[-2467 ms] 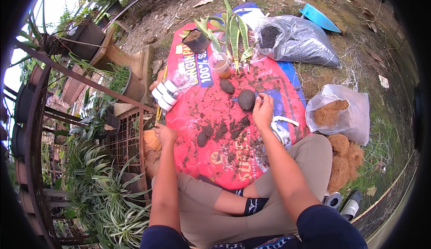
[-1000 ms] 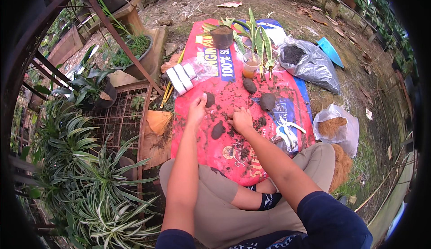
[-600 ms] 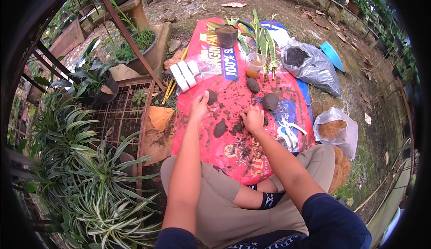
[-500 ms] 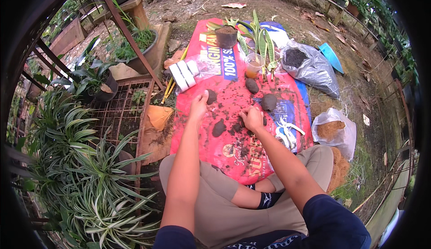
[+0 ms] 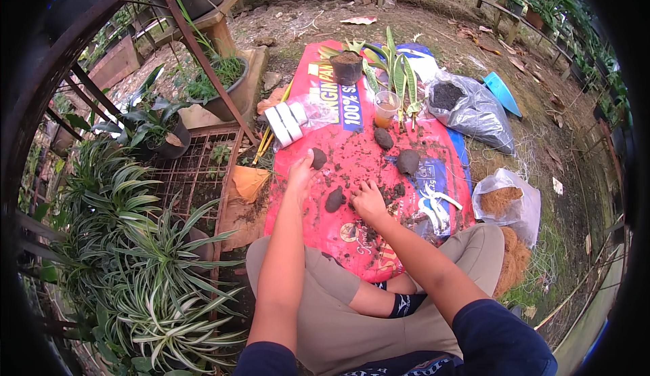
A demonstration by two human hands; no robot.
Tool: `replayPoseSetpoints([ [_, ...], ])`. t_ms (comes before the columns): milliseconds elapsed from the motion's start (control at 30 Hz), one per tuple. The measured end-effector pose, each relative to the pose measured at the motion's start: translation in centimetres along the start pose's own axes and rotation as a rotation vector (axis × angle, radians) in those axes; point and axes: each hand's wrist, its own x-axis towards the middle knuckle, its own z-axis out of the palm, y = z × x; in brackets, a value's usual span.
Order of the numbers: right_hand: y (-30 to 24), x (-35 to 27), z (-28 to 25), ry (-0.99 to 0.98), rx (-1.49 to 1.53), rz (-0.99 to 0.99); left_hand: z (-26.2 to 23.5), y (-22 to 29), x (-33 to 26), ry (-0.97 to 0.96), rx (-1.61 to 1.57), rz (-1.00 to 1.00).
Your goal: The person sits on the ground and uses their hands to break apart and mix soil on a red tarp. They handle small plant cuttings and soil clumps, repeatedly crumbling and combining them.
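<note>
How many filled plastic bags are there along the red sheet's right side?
2: a silvery-grey bag of dark, soil-like material beside the blue scoop, and a whitish translucent bag of brown fibre, nearer the person. No others show there.

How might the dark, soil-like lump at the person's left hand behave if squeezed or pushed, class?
The soil-like lump would probably roll unevenly, its outline being only roughly round. It may crumble when squeezed, as loose dark crumbs lie scattered nearby. Its dull surface suggests it won't be very slippery.

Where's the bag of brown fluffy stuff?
The white bag is at the head view's right, just beyond the loose brown fluff and right of the red sheet.
</note>
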Motion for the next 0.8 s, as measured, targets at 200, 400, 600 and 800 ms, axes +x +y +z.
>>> replayPoseSetpoints([
  [200, 1.5, -1.7, -0.5, 0.021, 0.124, 0.118, -0.3, 0.7, -0.5, -0.014, -0.098, -0.087],
  [400, 5.0, -1.2, -0.7, 0.475, 0.954, 1.146, -0.2, 1.6, -1.0, -0.05, -0.251, -0.115],
  [600, 0.7, 5.3, -2.9, 0.778, 1.163, 1.295, 0.5, 2.7, -2.1, -0.176, -0.31, -0.136],
  [800, -0.9, 6.2, -8.1, 0.345, 1.032, 0.674, 2.0, 5.2, -6.2, -0.306, -0.321, -0.073],
])
